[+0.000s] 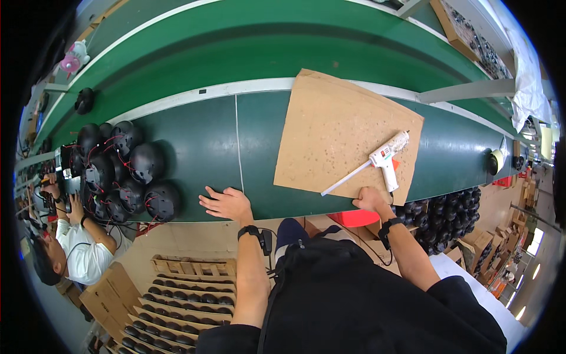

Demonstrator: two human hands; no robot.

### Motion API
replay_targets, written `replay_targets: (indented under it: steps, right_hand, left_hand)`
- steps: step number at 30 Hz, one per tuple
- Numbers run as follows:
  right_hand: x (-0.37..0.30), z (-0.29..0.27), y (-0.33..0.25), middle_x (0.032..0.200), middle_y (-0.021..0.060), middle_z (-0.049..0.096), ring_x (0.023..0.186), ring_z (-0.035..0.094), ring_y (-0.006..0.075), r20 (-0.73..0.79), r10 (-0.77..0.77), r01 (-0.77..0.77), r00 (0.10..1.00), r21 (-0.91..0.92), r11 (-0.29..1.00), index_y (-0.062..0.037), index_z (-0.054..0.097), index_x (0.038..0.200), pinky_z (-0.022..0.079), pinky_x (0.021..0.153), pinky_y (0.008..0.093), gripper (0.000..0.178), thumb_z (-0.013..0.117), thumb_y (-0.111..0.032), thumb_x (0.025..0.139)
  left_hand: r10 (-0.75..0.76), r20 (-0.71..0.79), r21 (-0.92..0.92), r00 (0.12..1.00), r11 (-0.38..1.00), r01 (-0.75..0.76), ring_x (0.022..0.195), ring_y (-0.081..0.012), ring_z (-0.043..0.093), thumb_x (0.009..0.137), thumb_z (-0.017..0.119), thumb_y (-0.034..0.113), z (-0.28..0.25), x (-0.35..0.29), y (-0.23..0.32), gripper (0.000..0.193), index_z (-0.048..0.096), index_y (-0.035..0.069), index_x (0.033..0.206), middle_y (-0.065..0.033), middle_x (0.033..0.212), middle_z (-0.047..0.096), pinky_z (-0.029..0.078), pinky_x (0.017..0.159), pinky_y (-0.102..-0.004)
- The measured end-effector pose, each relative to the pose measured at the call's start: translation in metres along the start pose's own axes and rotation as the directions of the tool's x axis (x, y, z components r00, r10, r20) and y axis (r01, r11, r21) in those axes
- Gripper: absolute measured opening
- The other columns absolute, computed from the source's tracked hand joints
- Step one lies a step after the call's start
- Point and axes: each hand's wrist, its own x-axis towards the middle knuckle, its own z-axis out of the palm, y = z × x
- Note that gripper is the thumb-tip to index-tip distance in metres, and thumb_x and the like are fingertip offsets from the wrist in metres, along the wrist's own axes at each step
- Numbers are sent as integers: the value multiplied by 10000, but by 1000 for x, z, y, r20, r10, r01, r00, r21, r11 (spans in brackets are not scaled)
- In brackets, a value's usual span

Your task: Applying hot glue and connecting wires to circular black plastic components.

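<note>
My left hand [227,204] lies at the front edge of the green worktable, fingers spread and nothing in it. Farther right, my right hand [369,199] rests with its fingers curled in at the near edge of a brown cardboard sheet [318,130]; I see nothing held in it. On that cardboard lies a white glue gun [384,154], its handle toward my right hand and a long white glue stick [348,178] pointing to the near left. Beyond my left hand, at the left of the table, several round black housings [147,163] with red wires are bunched together.
A co-worker in a white shirt [89,253] works at the left end. Below the table stand a box of black parts in cardboard rows [183,307], a red stool [354,219] and a heap of black housings [451,215]. A tape roll [495,161] sits far right.
</note>
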Motion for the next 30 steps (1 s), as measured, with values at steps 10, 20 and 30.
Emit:
replay_targets:
  steps: [10,20,30]
  right_hand:
    - [-4,0,-2,504,223,545,519,575,380,-12,12,-12,1000,10,1000,-4,580,481,481,568,465,363,632,-317,657]
    - [-4,0,0,499,217,545,516,580,377,3,-2,2,1000,-5,1000,-3,575,477,481,566,463,368,623,-316,664]
    - [-9,-8,-7,533,207,585,526,604,347,56,-36,34,998,29,999,3,633,533,507,593,437,376,608,-324,715]
  left_hand:
    - [-2,25,18,1000,1000,1,1422,-399,194,872,399,199,-3,-2,0,555,387,22,1398,-265,1511,222,155,1140,-541]
    - [6,12,5,1000,1000,-6,1427,-406,192,873,396,197,-2,-1,0,584,343,34,1431,-272,1516,214,151,1137,-555]
    - [-24,-15,-35,1000,999,23,1424,-401,205,874,413,214,-7,-1,-4,586,343,55,1433,-264,1496,265,165,1135,-561]
